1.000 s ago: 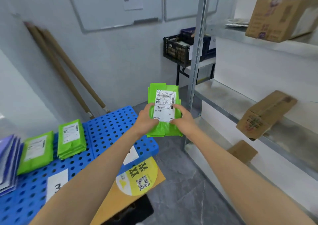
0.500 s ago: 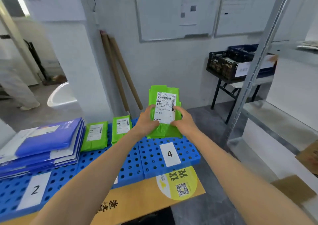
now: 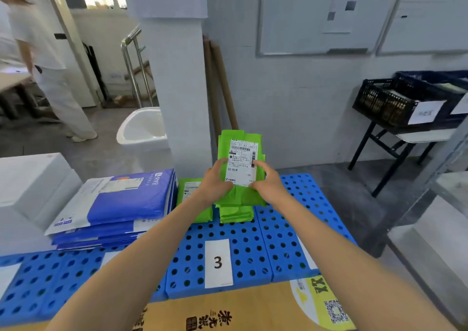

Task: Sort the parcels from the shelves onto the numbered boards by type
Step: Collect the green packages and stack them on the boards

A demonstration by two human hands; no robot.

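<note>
Sorting looks well under way: blue mailers [image 3: 121,204] are piled off to the left of the left hand [image 3: 215,181], and a green stack [image 3: 235,214] sits on board 3 [image 3: 253,249], right beneath both hands. One more green parcel [image 3: 240,168] is held upright between them, the left hand gripping its left edge and the right hand [image 3: 268,184] its right edge, thumbs on the label. It hangs just above the stack, so I'd judge it only needs setting down. The shelves are out of sight, so what remains I can't tell.
</note>
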